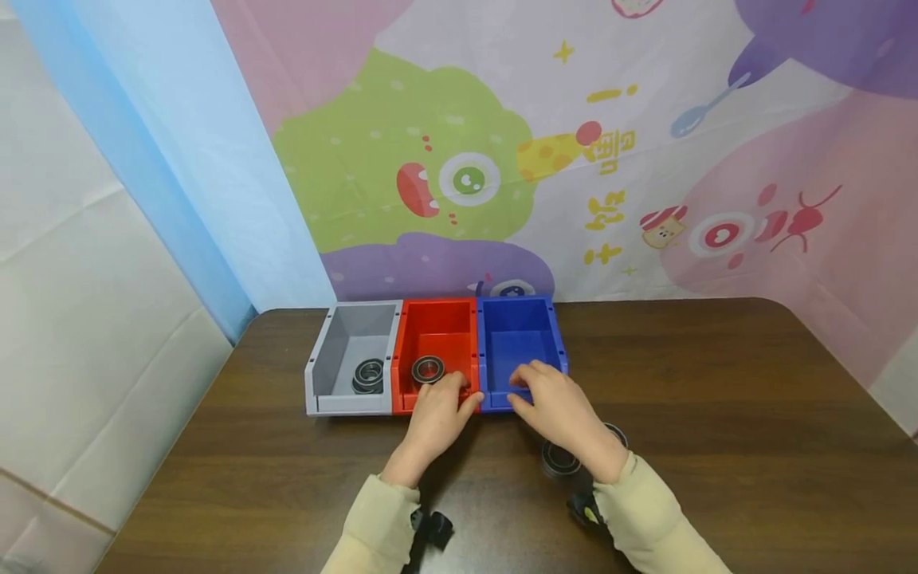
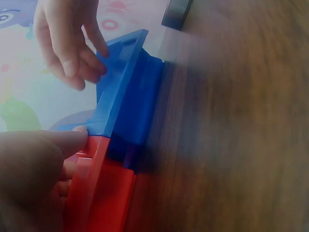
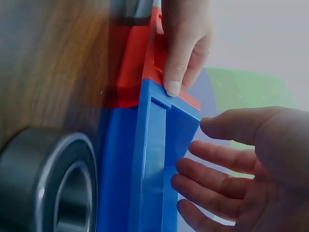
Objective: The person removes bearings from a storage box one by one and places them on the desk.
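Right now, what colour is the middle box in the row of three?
Red. The middle box shows best in the head view.

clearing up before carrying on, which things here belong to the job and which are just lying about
Likely the job:
- grey bin
- red bin
- blue bin
- metal rings, in bins and loose

Likely just setting:
- cartoon cloth
- wooden table
- black wrist gear

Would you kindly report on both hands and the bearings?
Left hand grips red bin. Right hand empty, at blue bin. Bearings on table near right hand, partly hidden.
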`<control>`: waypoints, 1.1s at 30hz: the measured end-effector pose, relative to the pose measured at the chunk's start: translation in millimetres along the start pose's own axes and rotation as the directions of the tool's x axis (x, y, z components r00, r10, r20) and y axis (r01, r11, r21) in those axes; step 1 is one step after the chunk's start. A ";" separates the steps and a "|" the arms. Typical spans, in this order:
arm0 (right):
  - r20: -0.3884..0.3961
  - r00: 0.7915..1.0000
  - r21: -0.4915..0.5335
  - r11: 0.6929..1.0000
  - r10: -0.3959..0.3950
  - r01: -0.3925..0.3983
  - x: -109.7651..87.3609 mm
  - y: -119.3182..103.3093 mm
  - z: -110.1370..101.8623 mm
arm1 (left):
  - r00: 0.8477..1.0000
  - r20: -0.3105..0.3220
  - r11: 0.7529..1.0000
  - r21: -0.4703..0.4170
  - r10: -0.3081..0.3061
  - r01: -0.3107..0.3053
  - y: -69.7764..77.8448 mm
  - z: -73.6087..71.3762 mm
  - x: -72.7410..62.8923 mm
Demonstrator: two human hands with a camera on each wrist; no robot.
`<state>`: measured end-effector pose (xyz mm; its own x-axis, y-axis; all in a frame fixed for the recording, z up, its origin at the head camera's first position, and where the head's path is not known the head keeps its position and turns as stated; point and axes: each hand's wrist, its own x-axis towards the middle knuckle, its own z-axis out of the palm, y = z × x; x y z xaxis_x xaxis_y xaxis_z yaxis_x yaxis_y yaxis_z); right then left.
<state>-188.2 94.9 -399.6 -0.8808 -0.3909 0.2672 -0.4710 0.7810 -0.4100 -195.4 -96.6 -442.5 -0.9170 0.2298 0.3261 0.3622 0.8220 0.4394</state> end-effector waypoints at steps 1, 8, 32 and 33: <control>0.008 1.000 0.003 1.000 0.012 -0.012 2.0 -0.6 0.9 | 1.000 -0.001 1.000 0.001 0.001 -0.001 0.0 -0.1 -0.2; 0.070 0.996 -0.004 0.999 0.054 -0.054 10.8 -2.6 7.6 | 1.000 -0.010 1.000 0.003 0.016 -0.016 -1.0 1.2 -0.1; 0.133 0.990 -0.033 0.998 0.058 -0.054 16.6 -1.4 28.5 | 1.000 0.001 1.000 0.008 0.006 -0.006 -0.8 0.6 -1.0; 0.131 0.990 -0.037 0.998 0.056 -0.052 16.6 -1.2 29.0 | 1.000 -0.001 1.000 0.010 0.008 -0.008 -0.9 0.8 -1.0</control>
<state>-203.6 73.3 -420.0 -0.9045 -0.4069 0.1275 -0.4229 0.8176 -0.3908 -195.0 -97.2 -443.9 -0.9140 0.2360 0.3302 0.3679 0.8253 0.4285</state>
